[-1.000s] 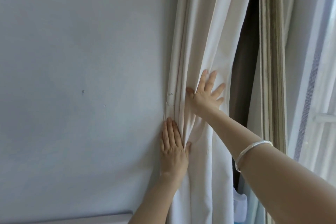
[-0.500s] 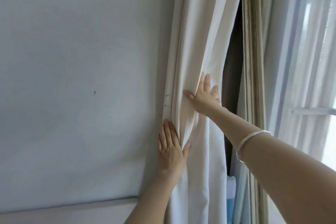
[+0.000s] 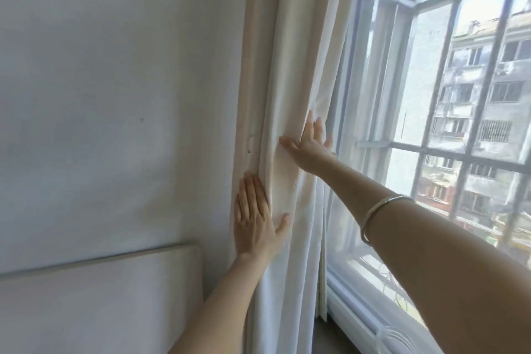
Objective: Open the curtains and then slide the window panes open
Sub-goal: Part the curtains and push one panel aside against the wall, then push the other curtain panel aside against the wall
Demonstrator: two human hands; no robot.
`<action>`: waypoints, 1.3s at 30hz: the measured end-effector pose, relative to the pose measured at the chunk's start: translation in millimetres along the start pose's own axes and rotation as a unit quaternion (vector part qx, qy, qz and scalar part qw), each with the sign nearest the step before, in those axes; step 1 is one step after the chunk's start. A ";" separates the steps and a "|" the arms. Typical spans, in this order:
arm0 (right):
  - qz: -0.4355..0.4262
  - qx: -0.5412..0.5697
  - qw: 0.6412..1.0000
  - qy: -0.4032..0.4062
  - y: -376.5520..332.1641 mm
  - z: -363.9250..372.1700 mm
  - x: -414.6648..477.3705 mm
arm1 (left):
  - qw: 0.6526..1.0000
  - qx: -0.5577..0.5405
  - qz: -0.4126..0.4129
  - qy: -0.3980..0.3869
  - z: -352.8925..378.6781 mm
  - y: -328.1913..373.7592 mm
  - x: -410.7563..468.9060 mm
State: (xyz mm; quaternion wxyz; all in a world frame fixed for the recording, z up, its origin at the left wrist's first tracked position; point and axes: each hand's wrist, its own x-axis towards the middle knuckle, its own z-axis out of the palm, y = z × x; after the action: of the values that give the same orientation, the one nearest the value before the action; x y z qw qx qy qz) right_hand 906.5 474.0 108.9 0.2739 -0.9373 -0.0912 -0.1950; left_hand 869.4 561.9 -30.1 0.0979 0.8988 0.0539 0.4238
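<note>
Cream curtain (image 3: 290, 72) is bunched into a narrow stack of vertical folds at the left edge of the window, right where the white wall (image 3: 115, 80) ends.

Left hand (image 3: 254, 223) is flat and open, fingers together pointing up, palm pressed on the wall-side edge of the bunch, thumb spread onto the fabric. It grips nothing; it looks placed to pin the folds against the wall so they don't spring back out.

Right hand (image 3: 310, 144) sits higher, also open, fingers splayed, thumb out to the left on the folds. Palm pushes the window-side edge of the bunch leftward. No pinch or grasp visible, just pressure. A silver bangle (image 3: 379, 210) is on that forearm.

Judgement: the two hands at different heights squeeze the bunch from both sides to compact it, so the curtain stage looks nearly finished on this side.

A sheer white layer (image 3: 356, 129) hangs just right of the cream folds, in front of the glass, partly see-through. Cannot tell if it needs moving too.

Window panes (image 3: 425, 89) are exposed, appear closed, metal security bars (image 3: 485, 72) outside them, apartment buildings beyond. White window frame (image 3: 362, 310) runs along the bottom. Neither hand touches the panes; sliding is not yet started.

Padded headboard (image 3: 100, 296) sits low left against the wall.
</note>
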 end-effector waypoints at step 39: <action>0.234 -0.355 0.869 0.254 210.2 -390.5 -477.9 | 0.778 -0.478 0.399 -0.083 -231.4 409.3 -251.7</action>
State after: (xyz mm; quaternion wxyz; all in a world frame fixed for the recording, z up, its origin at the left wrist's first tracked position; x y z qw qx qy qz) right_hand 408.0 53.8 112.0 -0.0264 -0.8832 0.2790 -0.3761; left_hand 536.5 147.7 15.4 0.3412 0.7091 -0.5275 0.3201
